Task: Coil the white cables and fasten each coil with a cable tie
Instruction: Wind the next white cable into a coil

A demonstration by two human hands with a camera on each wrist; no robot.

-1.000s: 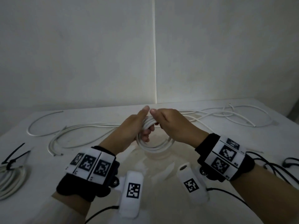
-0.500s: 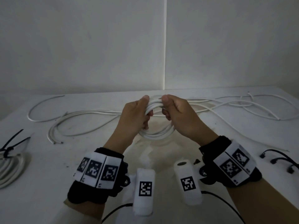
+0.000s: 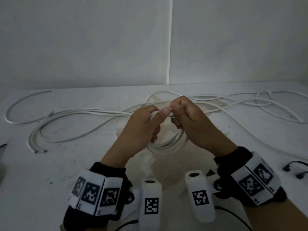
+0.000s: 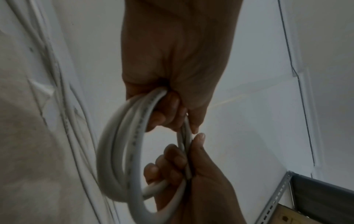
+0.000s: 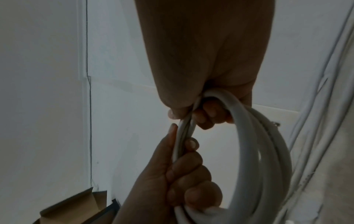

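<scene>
A small coil of white cable (image 3: 166, 147) hangs above the table (image 3: 83, 164) between both hands. My left hand (image 3: 160, 117) grips the top of the coil from the left, thumb lying along the strands. My right hand (image 3: 175, 114) pinches the same bundle just to the right, its fingers touching the left thumb. In the left wrist view the left hand (image 4: 170, 112) has its fingers curled through the coil (image 4: 114, 151). In the right wrist view the right hand (image 5: 205, 112) wraps the coil (image 5: 268, 151) likewise. A cut cable end (image 3: 176, 135) shows inside the loop.
Loose white cables (image 3: 80, 114) sprawl over the far left of the table, and more white cables (image 3: 250, 104) lie at the far right. Short black pieces (image 3: 296, 165) lie at the right edge. A white wall (image 3: 100, 47) stands behind the table.
Both hands kept hold of the coil and carried it a little farther from me, closing together at its top. The tied coil at the left has slipped out of view.
</scene>
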